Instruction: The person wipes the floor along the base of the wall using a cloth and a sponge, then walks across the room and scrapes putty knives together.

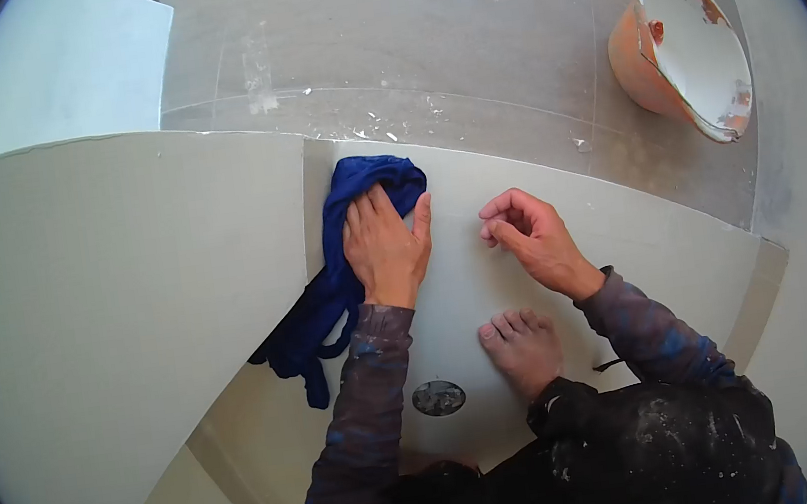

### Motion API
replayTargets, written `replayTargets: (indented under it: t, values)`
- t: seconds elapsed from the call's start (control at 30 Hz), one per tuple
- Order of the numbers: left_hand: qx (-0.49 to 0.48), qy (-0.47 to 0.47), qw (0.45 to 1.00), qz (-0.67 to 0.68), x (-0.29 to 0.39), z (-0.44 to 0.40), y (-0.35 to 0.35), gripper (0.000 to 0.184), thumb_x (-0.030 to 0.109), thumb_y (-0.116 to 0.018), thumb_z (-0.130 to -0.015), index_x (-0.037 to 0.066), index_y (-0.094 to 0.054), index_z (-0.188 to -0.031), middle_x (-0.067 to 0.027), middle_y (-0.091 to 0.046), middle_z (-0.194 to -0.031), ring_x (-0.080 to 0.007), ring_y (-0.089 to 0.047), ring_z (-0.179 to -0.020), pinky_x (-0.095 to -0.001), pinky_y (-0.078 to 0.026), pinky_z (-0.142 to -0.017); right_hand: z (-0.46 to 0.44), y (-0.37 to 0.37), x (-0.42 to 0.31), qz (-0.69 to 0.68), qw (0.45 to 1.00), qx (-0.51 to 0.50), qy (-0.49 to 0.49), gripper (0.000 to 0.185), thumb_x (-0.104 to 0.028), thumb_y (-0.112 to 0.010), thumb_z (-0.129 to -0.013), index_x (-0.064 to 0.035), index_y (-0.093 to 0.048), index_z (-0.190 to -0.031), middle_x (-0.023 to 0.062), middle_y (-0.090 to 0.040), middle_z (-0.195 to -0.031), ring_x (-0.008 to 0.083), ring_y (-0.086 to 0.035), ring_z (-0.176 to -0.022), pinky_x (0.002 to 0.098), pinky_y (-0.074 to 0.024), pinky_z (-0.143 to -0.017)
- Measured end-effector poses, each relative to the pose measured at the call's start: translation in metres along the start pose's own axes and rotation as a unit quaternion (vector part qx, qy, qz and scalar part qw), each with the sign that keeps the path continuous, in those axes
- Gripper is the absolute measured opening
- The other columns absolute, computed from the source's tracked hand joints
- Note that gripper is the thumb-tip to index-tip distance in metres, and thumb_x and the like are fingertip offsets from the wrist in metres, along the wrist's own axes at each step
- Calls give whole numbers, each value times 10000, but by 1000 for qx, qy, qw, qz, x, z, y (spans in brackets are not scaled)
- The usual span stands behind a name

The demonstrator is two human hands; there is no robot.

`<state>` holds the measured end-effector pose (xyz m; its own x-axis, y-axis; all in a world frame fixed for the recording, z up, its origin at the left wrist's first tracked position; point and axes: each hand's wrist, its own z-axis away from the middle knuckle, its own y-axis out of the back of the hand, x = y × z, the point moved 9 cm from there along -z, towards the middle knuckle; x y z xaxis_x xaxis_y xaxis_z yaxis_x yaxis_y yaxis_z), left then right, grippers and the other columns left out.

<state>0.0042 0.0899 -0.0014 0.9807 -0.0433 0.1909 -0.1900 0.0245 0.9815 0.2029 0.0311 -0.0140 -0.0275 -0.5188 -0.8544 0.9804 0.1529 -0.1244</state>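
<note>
A dark blue cloth (340, 243) lies bunched on the pale surface, and its loose end trails toward me on the left. My left hand (386, 246) rests flat on the cloth, fingers stretched out and thumb apart at its right edge. To the right, my right hand (535, 238) hovers over the pale surface (465, 295), apart from the cloth. Its fingers are curled in toward the thumb, and nothing shows between them. My bare foot (524, 350) stands on the surface below the right hand.
An orange bucket (637, 62), coated white inside, lies tilted on the grey floor (416, 29) at upper right. White flecks and crumbs dot the floor beyond the surface's edge. A dark round opening (439, 399) is near my foot. A large pale panel (132, 255) stands at left.
</note>
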Motion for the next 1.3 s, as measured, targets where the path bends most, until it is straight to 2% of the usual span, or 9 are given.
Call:
replayTargets:
  t: [0.17, 0.2, 0.3, 0.47, 0.67, 1.03, 1.1, 1.17, 1.3]
  values:
    - [-34, 122, 834, 537, -33, 9, 18, 494, 376, -522, -1085, -37, -538, -1356, -131, -626, -1280, -276, -591, -1193, -406, -452, -1066, 2, -16, -14, -25, 999, -13, -16, 121, -89, -594, -1056, -21, -627, -1151, 37, -696, -984, 112, -651, -894, 270, -533, -836]
    - [-1, 211, 645, 734, -40, 5, 5, 374, 175, -517, -1029, -59, -549, -1318, -101, -620, -1262, -234, -577, -1179, -346, -419, -1097, 4, -13, -9, -26, 999, -11, -18, 121, -89, -594, -1056, -21, -627, -1151, 37, -696, -984, 112, -651, -894, 270, -533, -836]
    - [90, 202, 356, 908, -32, -16, -5, 351, 62, -489, -940, -23, -570, -1270, -94, -609, -1251, -206, -544, -1187, -340, -395, -1101, -1, -16, 2, -29, 999, -16, -17, 119, -77, -593, -1055, -16, -626, -1151, 43, -696, -985, 111, -654, -895, 272, -534, -834]
    - [95, 230, 76, 965, -29, -16, 3, 499, -56, -495, -790, -97, -550, -1285, -158, -577, -1356, -280, -491, -1335, -419, -336, -1235, -4, -15, -4, -21, 999, -16, -25, 160, -89, -576, -1021, 0, -619, -1146, 54, -698, -974, 119, -647, -882, 278, -533, -837]
    - [19, 208, 106, 972, -28, -33, -14, 312, -103, -517, -801, -70, -607, -1099, -126, -632, -1146, -250, -546, -1191, -383, -359, -1168, -4, -5, -2, -20, 999, 2, -45, 154, -85, -572, -1024, -1, -620, -1144, 50, -693, -972, 118, -650, -892, 283, -535, -842]
    - [11, 162, 36, 986, -11, -32, 33, 540, -104, -501, -775, -60, -573, -1308, -145, -607, -1355, -266, -522, -1335, -434, -293, -1258, -4, 3, 1, -22, 998, 12, -49, 150, -93, -582, -1033, -3, -619, -1146, 54, -690, -988, 124, -660, -887, 293, -548, -843]
    - [91, 245, 172, 950, -15, -8, 55, 464, -108, -510, -809, -48, -588, -1262, -127, -614, -1310, -245, -522, -1308, -415, -298, -1242, -6, 7, -3, -20, 998, 16, -50, 153, -90, -588, -1031, -3, -618, -1153, 56, -690, -988, 126, -661, -888, 289, -550, -841]
    - [79, 255, 161, 950, -22, -4, 39, 478, -117, -509, -832, -39, -588, -1296, -121, -608, -1357, -238, -506, -1341, -413, -288, -1249, -3, 8, -2, -25, 998, 15, -63, 155, -88, -585, -1031, -2, -615, -1158, 58, -690, -989, 124, -661, -887, 288, -550, -838]
    - [-42, -11, 77, 996, -21, -29, 19, 584, -145, -492, -820, -17, -568, -1384, -130, -570, -1472, -259, -483, -1412, -441, -265, -1280, -5, 4, -1, -31, 997, 11, -64, 153, -90, -585, -1036, -3, -614, -1159, 53, -689, -979, 119, -661, -883, 284, -544, -819]
